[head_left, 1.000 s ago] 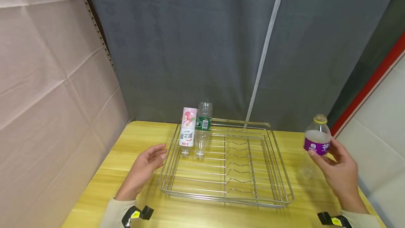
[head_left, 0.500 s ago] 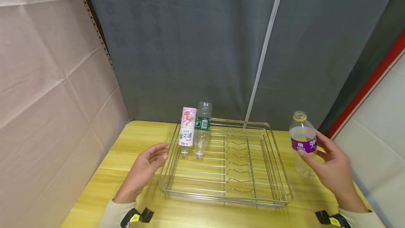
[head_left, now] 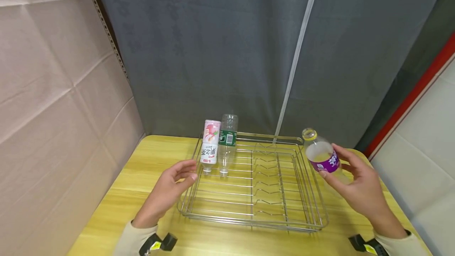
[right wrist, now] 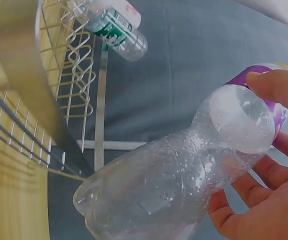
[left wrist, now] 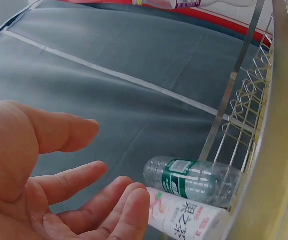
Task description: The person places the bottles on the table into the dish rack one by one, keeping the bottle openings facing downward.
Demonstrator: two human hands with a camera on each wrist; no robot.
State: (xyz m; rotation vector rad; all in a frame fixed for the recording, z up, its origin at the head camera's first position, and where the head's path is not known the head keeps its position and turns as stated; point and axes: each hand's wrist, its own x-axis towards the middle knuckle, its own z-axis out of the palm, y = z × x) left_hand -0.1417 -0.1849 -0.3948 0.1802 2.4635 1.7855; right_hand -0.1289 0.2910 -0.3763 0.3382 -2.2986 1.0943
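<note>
My right hand [head_left: 359, 185] grips a clear plastic bottle [head_left: 321, 155] with a purple label and yellow neck ring. It is held tilted, mouth up and to the left, by the right side of the wire rack [head_left: 270, 221]. In the right wrist view the bottle's lobed base [right wrist: 134, 200] points down-left. My left hand [head_left: 168, 189] hovers at the rack's left edge, fingers relaxed, holding nothing. In the rack's back left, a pink-and-white labelled bottle [head_left: 209, 145] and a clear bottle with a green label [head_left: 228, 139] stand side by side, necks down.
The rack has a row of wavy wire dividers [head_left: 266, 185] and a raised rim. It stands on a yellow wood-grain table [head_left: 135, 177]. A grey curtain [head_left: 213, 50] hangs behind, with pale cloth [head_left: 53, 110] on the left and a white panel [head_left: 423, 145] on the right.
My right hand has carried the purple-labelled bottle leftward to the rack's right side, and the bottle now tilts left. My left hand has shifted slightly right.
</note>
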